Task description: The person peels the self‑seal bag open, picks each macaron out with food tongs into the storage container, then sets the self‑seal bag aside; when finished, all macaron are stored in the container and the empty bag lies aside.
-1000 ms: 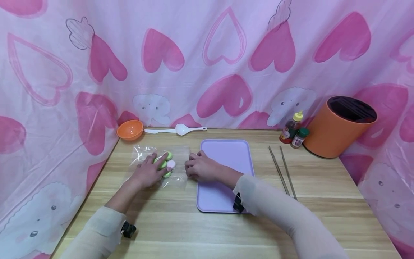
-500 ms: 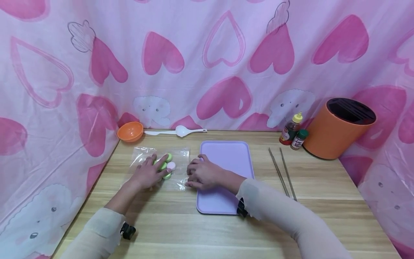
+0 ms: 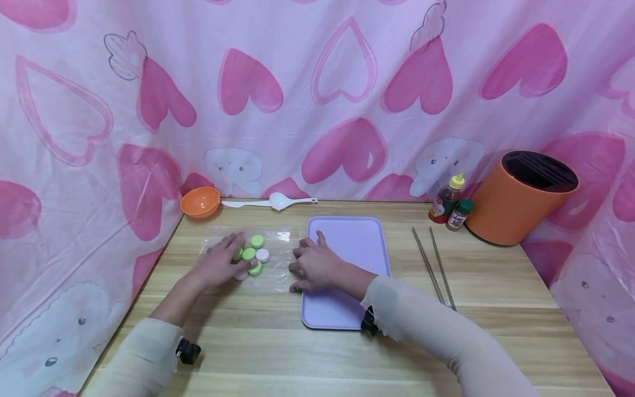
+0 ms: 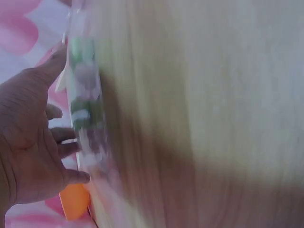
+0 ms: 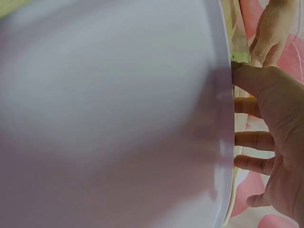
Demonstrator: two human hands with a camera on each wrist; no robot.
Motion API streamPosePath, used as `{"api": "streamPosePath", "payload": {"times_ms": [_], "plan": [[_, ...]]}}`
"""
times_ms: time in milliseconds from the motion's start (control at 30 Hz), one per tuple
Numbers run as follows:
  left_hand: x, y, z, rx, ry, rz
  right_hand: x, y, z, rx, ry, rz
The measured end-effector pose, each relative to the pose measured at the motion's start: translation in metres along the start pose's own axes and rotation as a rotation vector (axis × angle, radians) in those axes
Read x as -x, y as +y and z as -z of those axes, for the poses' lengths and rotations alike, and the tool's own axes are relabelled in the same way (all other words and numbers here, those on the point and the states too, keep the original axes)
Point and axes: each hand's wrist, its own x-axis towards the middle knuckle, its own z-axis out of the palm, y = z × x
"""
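Note:
Green and pale pink macarons (image 3: 249, 254) lie grouped in a flat clear plastic bag (image 3: 278, 278) on the table, left of a lilac tray (image 3: 352, 237). My left hand (image 3: 218, 262) rests over the left part of the group, fingers spread, covering some of them. In the left wrist view the macarons (image 4: 85, 114) show side-on beside my thumb, slightly blurred. My right hand (image 3: 317, 267) is at the bag's right end, over the tray's left edge, with its fingertips down and nothing visibly gripped. The right wrist view shows these separate fingers (image 5: 254, 140) beside the tray rim (image 5: 227, 118).
An orange bowl (image 3: 200, 202), a white knife (image 3: 245, 203) and a white spoon (image 3: 279, 202) lie at the back left. Right of the tray are metal chopsticks (image 3: 429, 267). Two condiment bottles (image 3: 445, 201) and an orange knife block (image 3: 516, 204) stand at the back right.
My left hand has slid left, uncovering more macarons. My right hand has spread its fingers and shifted slightly right. The bag now lies flatter, its right end reaching the tray.

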Motion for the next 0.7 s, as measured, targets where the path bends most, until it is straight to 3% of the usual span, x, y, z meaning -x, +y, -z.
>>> {"api": "streamPosePath", "payload": {"times_ms": [200, 367, 700], "plan": [[0.003, -0.024, 0.015, 0.101, -0.072, -0.023, -0.002, -0.001, 0.003, -0.005, -0.017, -0.008], [0.005, -0.042, 0.021, 0.122, -0.116, -0.018, -0.001, -0.001, 0.004, -0.015, -0.02, -0.014], [0.008, -0.057, 0.022, 0.175, -0.201, -0.019, 0.0, -0.003, 0.005, -0.031, -0.037, -0.026]]}}
